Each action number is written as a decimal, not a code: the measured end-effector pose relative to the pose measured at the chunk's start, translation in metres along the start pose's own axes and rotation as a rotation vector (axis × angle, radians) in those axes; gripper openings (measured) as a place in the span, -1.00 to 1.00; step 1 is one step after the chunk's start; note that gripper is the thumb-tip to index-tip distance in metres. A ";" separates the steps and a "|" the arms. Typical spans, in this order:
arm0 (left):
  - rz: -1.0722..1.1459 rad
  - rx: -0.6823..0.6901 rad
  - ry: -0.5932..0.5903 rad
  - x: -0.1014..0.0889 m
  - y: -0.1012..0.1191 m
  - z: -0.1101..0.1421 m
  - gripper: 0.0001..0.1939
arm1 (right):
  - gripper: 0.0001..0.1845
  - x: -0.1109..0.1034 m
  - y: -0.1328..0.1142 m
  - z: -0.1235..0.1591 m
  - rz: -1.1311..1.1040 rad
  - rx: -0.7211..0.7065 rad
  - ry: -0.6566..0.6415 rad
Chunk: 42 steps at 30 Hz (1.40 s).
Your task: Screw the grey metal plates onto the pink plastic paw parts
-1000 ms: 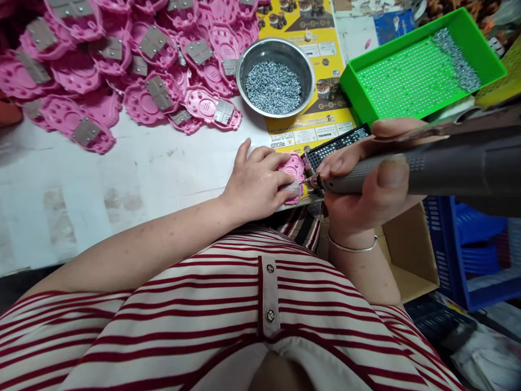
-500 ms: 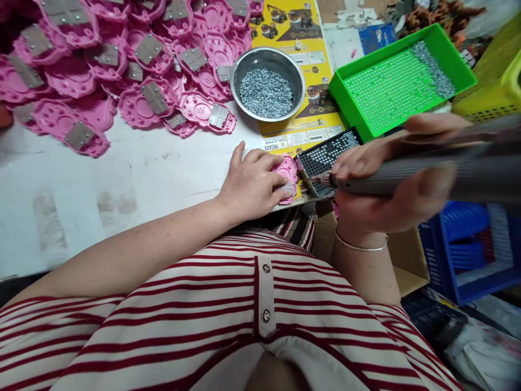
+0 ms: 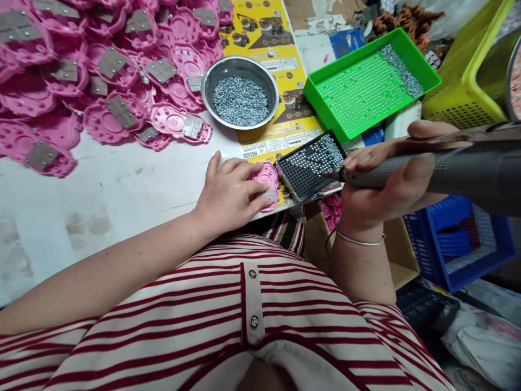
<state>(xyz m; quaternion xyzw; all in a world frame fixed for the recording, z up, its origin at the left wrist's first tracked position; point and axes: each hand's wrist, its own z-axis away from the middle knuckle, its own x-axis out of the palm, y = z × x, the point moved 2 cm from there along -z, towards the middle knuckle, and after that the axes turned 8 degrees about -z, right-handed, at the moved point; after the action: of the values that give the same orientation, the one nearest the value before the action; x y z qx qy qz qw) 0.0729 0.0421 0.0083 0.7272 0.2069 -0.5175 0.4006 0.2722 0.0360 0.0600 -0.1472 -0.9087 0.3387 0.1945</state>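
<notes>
My left hand point(image 3: 230, 190) lies at the table edge, its fingers pressing on a small pink plastic shell point(image 3: 266, 182) with a grey metal plate partly hidden under the fingertips. In my right hand point(image 3: 391, 184) is a grey electric screwdriver point(image 3: 459, 168), held nearly level. Its bit points left, over a black perforated screw tray point(image 3: 305, 168) just right of the shell. Small screws cluster at the far right end of that tray. I cannot make out whether a screw sits on the bit.
A steel bowl of screws point(image 3: 240, 92) stands beyond my left hand. Pink shells with metal plates point(image 3: 118, 111) pile up at the left. A green perforated tray point(image 3: 368, 89), a yellow basket point(image 3: 464, 81) and a blue crate point(image 3: 459, 277) are at the right.
The view has swung to the right. Relative to the black tray, the screwdriver tip has moved right, away from the pink shell. My left hand stays on the shell.
</notes>
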 end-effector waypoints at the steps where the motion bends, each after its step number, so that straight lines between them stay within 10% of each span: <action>1: -0.001 0.001 0.001 0.000 0.000 0.000 -0.82 | -0.80 -0.001 0.000 -0.001 0.003 -0.010 0.010; 20: -0.060 0.018 0.022 0.002 -0.001 0.004 -0.80 | -0.79 -0.007 0.009 0.002 0.076 0.001 0.075; 26: -0.050 0.025 0.038 -0.001 -0.007 0.007 -0.52 | -0.80 0.009 -0.021 0.002 0.075 -0.016 0.136; 42: -0.191 0.077 0.121 0.007 -0.006 0.015 -0.63 | -0.68 0.040 -0.007 0.043 -0.228 0.172 -0.224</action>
<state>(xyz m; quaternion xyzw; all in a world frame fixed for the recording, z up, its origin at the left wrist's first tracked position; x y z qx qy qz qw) 0.0627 0.0332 -0.0021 0.7491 0.2789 -0.5160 0.3079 0.2167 0.0233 0.0448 0.0126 -0.9032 0.4051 0.1413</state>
